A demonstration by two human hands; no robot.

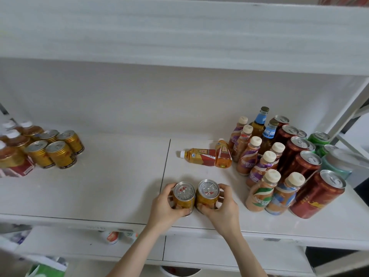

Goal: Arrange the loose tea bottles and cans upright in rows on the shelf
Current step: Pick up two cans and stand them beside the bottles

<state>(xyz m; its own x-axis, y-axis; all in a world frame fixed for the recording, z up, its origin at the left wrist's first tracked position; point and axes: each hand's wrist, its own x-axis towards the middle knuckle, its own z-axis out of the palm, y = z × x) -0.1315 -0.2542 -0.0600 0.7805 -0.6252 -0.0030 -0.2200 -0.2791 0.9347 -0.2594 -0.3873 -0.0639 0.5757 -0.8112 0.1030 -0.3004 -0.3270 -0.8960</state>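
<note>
Here, white shelf (99, 186) carries all. Dark red cans (317, 194) and coffee bottles (259, 193) stand upright at right edge. Two tea bottles (201, 156) lie toppled mid-shelf, touching. Left hand (166, 204) fingers wrapped on one gold can (183, 194), right hand (221, 206) on second gold can (207, 193); both upright, touching, near front edge.
</note>
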